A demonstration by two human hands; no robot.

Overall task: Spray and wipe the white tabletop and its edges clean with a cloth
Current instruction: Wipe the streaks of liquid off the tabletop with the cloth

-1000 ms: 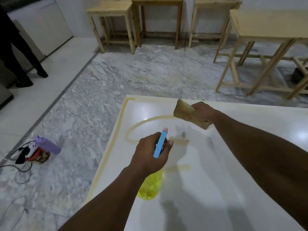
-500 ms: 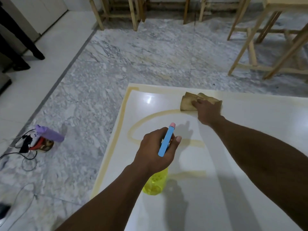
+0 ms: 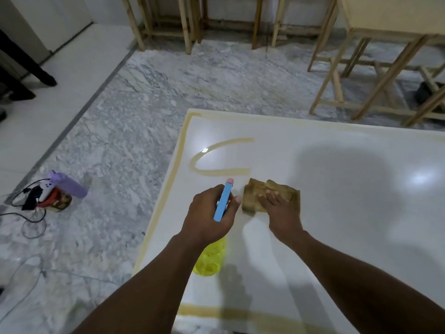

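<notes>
Your right hand (image 3: 280, 208), flat on the cloth (image 3: 269, 195), has dragged it back beside your left hand (image 3: 207, 218), which is gripping the sprayer (image 3: 224, 201); the smear (image 3: 216, 168) ahead is shrinking on the desk (image 3: 337, 213).

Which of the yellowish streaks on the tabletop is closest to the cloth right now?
The curved C-shaped streak: its lower arm ends just beyond the cloth under the right hand. The streaks along the left edge and near edge lie farther off.
</notes>
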